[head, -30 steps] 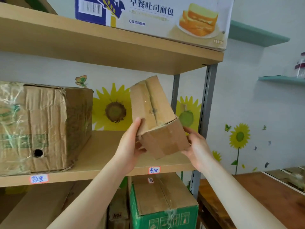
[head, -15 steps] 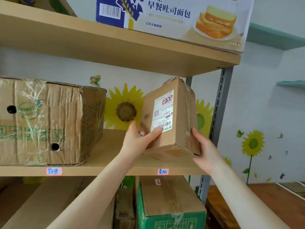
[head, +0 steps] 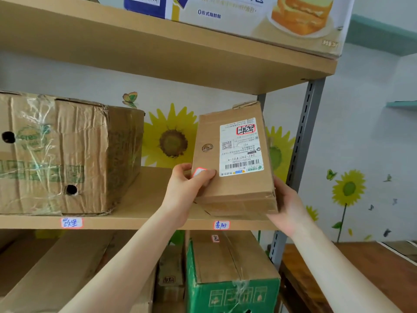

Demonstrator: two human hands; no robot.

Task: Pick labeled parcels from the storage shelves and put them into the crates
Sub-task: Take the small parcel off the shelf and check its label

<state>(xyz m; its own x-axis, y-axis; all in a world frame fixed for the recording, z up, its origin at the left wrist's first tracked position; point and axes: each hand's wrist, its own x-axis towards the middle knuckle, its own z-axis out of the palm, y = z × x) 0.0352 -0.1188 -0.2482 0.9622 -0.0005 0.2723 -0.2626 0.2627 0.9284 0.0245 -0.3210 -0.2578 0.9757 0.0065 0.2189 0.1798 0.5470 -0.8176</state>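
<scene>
A small brown cardboard parcel [head: 234, 175] with a white shipping label facing me is held upright in front of the middle shelf [head: 135, 220]. My left hand [head: 187, 188] grips its lower left corner, thumb across the front face. Cupped round the lower right corner and side is my right hand [head: 286, 206]. The label is upside down, with a red-framed marking near its top. No crate is in view.
A large taped carton [head: 67, 154] fills the left of the same shelf. A printed bread box [head: 237, 19] sits on the shelf above. Below stand a green carton [head: 230, 274] and brown boxes. A grey upright post [head: 302, 141] and a wooden table [head: 361, 279] lie to the right.
The parcel has been turned in my hands so its labelled face points at me, and it now stands more upright. My view has moved closer to the shelf.
</scene>
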